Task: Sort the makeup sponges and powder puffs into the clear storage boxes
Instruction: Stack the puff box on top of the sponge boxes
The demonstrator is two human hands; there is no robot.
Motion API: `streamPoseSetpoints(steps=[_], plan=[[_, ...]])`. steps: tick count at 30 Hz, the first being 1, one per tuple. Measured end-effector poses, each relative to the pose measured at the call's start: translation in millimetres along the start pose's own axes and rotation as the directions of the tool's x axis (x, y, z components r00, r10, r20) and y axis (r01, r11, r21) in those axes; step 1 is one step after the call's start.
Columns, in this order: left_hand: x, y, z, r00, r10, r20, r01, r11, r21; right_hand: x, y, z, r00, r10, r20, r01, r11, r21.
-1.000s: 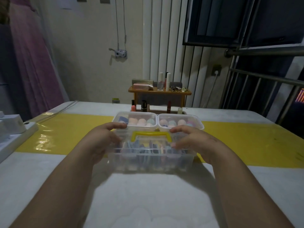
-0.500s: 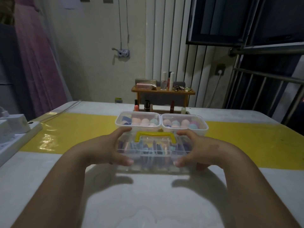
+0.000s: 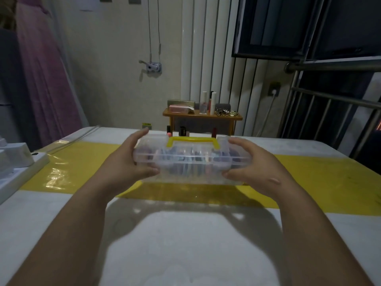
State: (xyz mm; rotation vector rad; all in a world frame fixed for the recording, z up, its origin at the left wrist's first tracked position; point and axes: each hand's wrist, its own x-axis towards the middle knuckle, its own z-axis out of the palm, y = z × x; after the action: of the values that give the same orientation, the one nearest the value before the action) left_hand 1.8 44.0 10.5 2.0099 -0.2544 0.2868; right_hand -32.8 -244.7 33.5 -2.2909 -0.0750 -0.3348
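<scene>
White table [image 3: 185, 244] crossed by glossy yellow strip [image 3: 82, 168]; white boxy objects [image 3: 16, 162] at left edge.

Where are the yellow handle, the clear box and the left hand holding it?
yellow handle [image 3: 192, 139], head view, middle of its top bar.
clear box [image 3: 191, 165], head view, centre of its near wall.
left hand [image 3: 125, 162], head view, back of the hand.

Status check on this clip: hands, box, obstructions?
Left hand and right hand gripping the ends of the clear box. Box lifted off the table, yellow handle up. Nothing obstructing.
</scene>
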Motion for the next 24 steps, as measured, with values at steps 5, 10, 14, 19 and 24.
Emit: streamPoseSetpoints(steps=[5, 10, 14, 19, 24], plan=[[7.0, 1.8, 26.7, 0.949, 0.012, -0.315, -0.048, 0.993, -0.108, 5.5, 3.2, 10.4, 0.969, -0.043, -0.242, 0.08, 0.986, 0.147], [20.2, -2.6, 51.2, 0.889, -0.04, -0.456, -0.029, 0.989, -0.145, 16.5, 13.2, 23.9, 0.92, -0.047, -0.389, 0.125, 0.976, 0.177], [26.5, -3.3, 57.0, 0.925, -0.015, -0.38, -0.035, 0.992, -0.123, 24.8, 23.9, 29.1, 0.932, -0.014, -0.363, 0.084, 0.98, 0.18], [30.9, -10.1, 60.0, 0.98, 0.016, -0.196, -0.042, 0.991, -0.131, 32.0, 33.6, 33.8, 0.959, 0.02, -0.283, 0.016, 0.992, 0.125], [44.2, -16.5, 66.3, 0.985, -0.051, -0.168, 0.09, 0.968, 0.233, 37.2, 39.1, 39.9, 0.982, 0.078, -0.169, -0.086, 0.995, -0.041]])
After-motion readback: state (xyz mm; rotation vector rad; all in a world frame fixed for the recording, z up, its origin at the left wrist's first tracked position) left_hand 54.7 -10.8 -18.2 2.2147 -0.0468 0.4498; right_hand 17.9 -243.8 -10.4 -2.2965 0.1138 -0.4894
